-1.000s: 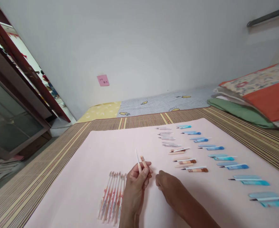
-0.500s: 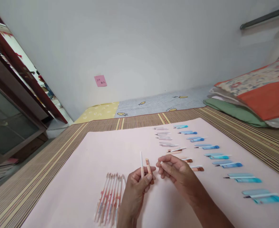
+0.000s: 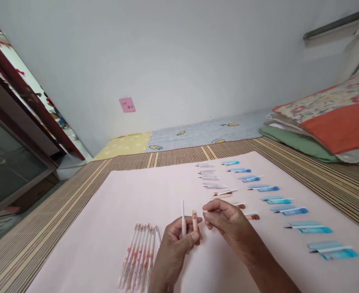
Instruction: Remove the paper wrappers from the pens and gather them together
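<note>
My left hand [image 3: 175,244] is closed on two upright pieces: a thin white refill [image 3: 183,213] and an orange pen part [image 3: 194,217]. My right hand [image 3: 225,223] is beside them, its fingertips pinched close to the top of the orange part; whether anything is in the pinch I cannot make out. Both hands hover over a pale pink sheet [image 3: 136,195]. A bundle of several patterned pens [image 3: 141,252] lies left of my left wrist. Rows of taken-apart pens lie to the right: clear ones [image 3: 208,177], orange ones [image 3: 228,193] and blue ones [image 3: 277,199].
The pink sheet lies on a striped mat [image 3: 45,219] on a bed. Folded quilts and a pillow [image 3: 329,122] are stacked at the right. A dark wooden cabinet with glass [image 3: 11,154] stands at the left. A pink note [image 3: 127,104] sticks on the white wall.
My right hand lifted from the sheet and came up to the parts held in my left hand. The view has shifted slightly to the right.
</note>
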`<act>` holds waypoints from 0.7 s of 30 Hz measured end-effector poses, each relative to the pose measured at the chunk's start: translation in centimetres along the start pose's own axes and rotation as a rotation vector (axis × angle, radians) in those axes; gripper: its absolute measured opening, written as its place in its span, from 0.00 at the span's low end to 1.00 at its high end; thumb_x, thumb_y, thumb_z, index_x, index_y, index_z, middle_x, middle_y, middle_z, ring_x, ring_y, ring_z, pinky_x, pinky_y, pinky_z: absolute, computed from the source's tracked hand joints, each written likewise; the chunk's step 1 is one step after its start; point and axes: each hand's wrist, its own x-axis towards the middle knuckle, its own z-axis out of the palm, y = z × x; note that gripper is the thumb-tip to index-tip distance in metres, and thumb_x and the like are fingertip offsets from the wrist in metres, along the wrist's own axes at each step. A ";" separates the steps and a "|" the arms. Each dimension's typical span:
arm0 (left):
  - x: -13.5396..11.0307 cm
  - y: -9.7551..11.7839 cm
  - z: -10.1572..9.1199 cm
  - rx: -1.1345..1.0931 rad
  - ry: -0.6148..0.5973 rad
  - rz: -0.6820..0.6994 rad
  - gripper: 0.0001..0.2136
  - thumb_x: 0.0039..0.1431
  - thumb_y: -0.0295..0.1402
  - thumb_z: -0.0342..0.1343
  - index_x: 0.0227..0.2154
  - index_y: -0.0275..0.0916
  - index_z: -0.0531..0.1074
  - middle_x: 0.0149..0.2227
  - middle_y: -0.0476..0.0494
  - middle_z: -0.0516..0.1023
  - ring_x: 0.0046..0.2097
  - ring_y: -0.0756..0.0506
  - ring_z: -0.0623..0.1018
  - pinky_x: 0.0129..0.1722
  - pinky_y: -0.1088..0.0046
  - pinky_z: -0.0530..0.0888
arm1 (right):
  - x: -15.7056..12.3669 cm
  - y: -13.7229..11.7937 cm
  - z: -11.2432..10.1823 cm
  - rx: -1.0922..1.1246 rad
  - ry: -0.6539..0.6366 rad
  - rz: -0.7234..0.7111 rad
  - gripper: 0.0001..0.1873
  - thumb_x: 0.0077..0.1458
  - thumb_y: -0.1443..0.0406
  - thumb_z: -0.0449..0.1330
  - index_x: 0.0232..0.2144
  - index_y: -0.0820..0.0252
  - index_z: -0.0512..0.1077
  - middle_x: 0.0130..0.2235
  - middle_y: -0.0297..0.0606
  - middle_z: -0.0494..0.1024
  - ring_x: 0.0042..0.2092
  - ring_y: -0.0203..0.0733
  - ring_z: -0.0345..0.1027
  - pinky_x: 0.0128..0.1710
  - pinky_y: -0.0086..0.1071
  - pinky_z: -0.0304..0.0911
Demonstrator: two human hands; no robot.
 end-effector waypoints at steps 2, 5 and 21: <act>0.0 0.1 0.1 -0.015 -0.001 0.011 0.08 0.53 0.35 0.65 0.31 0.36 0.76 0.27 0.50 0.69 0.29 0.51 0.63 0.30 0.73 0.57 | -0.3 -0.4 0.1 -0.096 0.015 -0.063 0.12 0.47 0.58 0.69 0.32 0.59 0.76 0.25 0.32 0.74 0.29 0.37 0.68 0.33 0.31 0.64; 0.0 -0.1 0.1 0.002 0.011 -0.008 0.09 0.54 0.35 0.65 0.36 0.38 0.77 0.27 0.50 0.69 0.30 0.51 0.63 0.31 0.73 0.57 | -0.7 -1.1 0.3 -0.284 0.029 -0.181 0.06 0.52 0.63 0.65 0.33 0.58 0.75 0.30 0.33 0.75 0.34 0.39 0.69 0.37 0.31 0.65; 0.2 0.5 0.9 0.107 -0.018 0.010 0.08 0.54 0.37 0.64 0.33 0.37 0.78 0.26 0.51 0.66 0.29 0.51 0.59 0.29 0.73 0.55 | -1.7 -2.7 1.2 -0.756 -0.059 -0.478 0.06 0.60 0.71 0.56 0.34 0.57 0.71 0.33 0.32 0.73 0.35 0.36 0.68 0.36 0.29 0.62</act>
